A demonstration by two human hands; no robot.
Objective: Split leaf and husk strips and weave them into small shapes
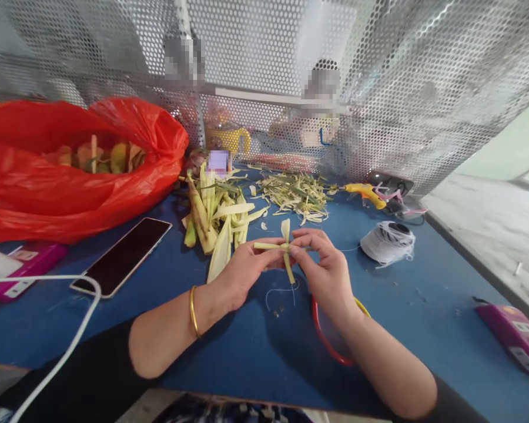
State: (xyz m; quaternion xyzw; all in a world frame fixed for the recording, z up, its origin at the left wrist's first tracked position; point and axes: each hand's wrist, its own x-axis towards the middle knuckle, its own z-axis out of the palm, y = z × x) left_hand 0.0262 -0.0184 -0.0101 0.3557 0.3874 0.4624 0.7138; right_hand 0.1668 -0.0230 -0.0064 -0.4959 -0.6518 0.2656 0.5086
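Observation:
My left hand (247,267) and my right hand (324,264) meet over the middle of the blue table. Between their fingertips they pinch a small cross of pale green husk strips (285,247), its arms pointing up, left and down. The right thumb presses on the centre of the cross. A thin thread (282,289) hangs below it in a loop. Another stretch of thread runs from the right hand toward a spool of white thread (387,242). Pale husk leaves and stalks (220,217) lie just beyond the left hand.
Shredded husk strips (293,194) lie behind the hands, near a yellow glue gun (365,192). At left are a red plastic bag (70,194), a phone (126,255) and a white cable (81,329). Red-handled scissors (324,341) lie partly under my right wrist. A purple power strip (514,335) sits right.

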